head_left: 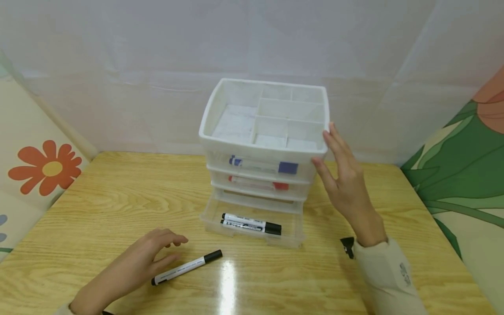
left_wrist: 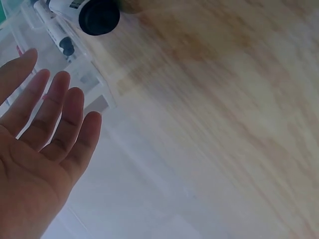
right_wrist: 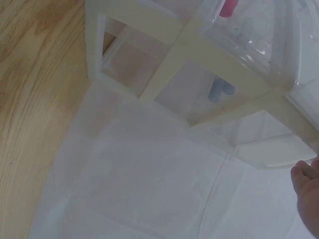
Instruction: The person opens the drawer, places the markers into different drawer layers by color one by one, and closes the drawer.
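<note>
A white plastic drawer unit (head_left: 264, 146) stands on the table, its bottom drawer (head_left: 252, 236) pulled out. Two black-capped markers (head_left: 252, 224) lie side by side in that drawer. My right hand (head_left: 346, 183) touches the unit's upper right front corner with fairly straight fingers and thumb; in the right wrist view only its fingers (right_wrist: 306, 174) show at the edge. Low over the table, my left hand (head_left: 147, 258) holds nothing, its fingers loosely extended. Beside its thumb lies another black-capped marker (head_left: 187, 267). The left wrist view shows the palm (left_wrist: 35, 169) and spread fingers.
Through the closed upper drawers show a blue marker (head_left: 264, 165) and a red marker (head_left: 258, 183). The unit's top tray (head_left: 232, 124) is divided into compartments. A small black object (head_left: 348, 246) lies by the right wrist. A white sheet (head_left: 157, 87) hangs behind the wooden table (head_left: 130, 188).
</note>
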Action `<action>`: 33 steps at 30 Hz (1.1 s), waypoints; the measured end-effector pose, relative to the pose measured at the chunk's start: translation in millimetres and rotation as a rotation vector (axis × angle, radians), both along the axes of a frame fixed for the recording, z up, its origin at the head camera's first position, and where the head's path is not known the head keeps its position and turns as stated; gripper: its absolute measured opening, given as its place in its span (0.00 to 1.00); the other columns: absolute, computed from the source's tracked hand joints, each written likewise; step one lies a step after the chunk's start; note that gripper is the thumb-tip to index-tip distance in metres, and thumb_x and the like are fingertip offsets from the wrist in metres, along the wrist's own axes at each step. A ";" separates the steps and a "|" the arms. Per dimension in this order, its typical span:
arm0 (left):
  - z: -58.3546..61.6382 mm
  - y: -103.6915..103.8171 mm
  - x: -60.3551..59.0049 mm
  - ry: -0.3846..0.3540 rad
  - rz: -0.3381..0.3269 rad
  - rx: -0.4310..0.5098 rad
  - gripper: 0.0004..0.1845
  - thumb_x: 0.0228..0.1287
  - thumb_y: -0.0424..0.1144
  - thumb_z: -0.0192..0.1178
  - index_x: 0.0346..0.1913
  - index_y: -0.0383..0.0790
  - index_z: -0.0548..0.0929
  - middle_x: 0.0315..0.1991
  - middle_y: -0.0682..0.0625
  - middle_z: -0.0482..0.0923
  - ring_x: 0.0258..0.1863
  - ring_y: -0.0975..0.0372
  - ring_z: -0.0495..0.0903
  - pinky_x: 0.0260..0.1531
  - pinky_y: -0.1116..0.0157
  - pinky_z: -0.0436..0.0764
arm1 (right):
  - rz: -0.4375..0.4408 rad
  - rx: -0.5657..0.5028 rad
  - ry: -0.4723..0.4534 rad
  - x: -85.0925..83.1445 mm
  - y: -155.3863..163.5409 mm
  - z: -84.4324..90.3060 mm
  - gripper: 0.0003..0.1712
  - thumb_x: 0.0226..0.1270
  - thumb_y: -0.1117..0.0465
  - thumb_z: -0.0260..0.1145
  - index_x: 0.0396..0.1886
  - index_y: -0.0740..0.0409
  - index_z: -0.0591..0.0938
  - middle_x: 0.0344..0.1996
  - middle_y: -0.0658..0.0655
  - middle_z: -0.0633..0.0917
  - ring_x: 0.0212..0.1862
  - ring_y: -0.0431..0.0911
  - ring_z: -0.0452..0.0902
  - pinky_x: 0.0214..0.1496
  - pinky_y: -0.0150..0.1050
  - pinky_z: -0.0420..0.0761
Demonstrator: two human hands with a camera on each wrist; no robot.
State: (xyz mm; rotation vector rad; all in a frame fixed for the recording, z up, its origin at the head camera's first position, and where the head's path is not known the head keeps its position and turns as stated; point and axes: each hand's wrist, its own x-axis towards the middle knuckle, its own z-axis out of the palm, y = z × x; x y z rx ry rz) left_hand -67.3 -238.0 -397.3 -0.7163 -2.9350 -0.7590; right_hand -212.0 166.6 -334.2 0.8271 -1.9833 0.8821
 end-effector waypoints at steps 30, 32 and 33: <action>-20.2 -16.8 9.6 -0.250 -0.063 0.021 0.17 0.59 0.50 0.70 0.49 0.48 0.85 0.41 0.64 0.82 0.38 0.76 0.74 0.36 0.70 0.80 | -0.002 -0.001 -0.002 0.0 -0.1 0.0 0.37 0.74 0.44 0.54 0.67 0.70 0.71 0.71 0.68 0.67 0.72 0.62 0.65 0.75 0.39 0.65; -20.0 -16.2 9.0 -0.251 -0.068 0.020 0.16 0.58 0.49 0.70 0.48 0.49 0.85 0.41 0.65 0.82 0.38 0.76 0.74 0.36 0.71 0.79 | -0.001 0.000 -0.002 -0.1 -0.1 0.2 0.37 0.74 0.44 0.54 0.67 0.71 0.71 0.71 0.68 0.67 0.72 0.62 0.65 0.75 0.40 0.65; -19.8 -15.9 8.6 -0.254 -0.070 0.019 0.16 0.58 0.49 0.70 0.47 0.50 0.85 0.40 0.65 0.82 0.38 0.76 0.74 0.36 0.71 0.79 | -0.001 0.001 -0.002 -0.2 -0.2 0.4 0.37 0.74 0.44 0.54 0.67 0.71 0.71 0.71 0.68 0.67 0.72 0.62 0.65 0.76 0.40 0.65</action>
